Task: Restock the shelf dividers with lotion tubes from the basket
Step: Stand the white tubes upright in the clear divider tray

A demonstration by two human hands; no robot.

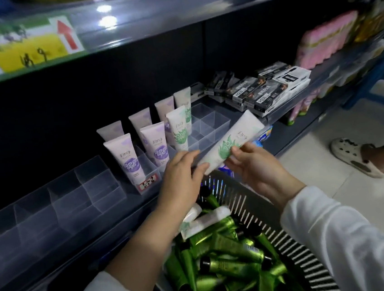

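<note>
A white lotion tube with a green leaf print (pixel 233 139) is held tilted above the basket, in front of the shelf. My left hand (pixel 181 177) grips its lower cap end and my right hand (pixel 253 162) pinches its middle. The grey slatted basket (pixel 265 223) below holds several shiny green tubes (pixel 224 255) and a few white ones (pixel 206 221). Clear plastic shelf dividers (pixel 210 124) hold upright tubes: purple-print ones (pixel 126 157) at the left and green-print ones (pixel 178 130) beside them. The compartments to the right of those stand bare.
More clear dividers (pixel 69 201) run along the shelf to the left. Black and white boxes (pixel 261 90) are stacked on the shelf at the right, pink packs (pixel 326 36) beyond them. Another person's foot in a white clog (pixel 355 157) stands on the tiled floor.
</note>
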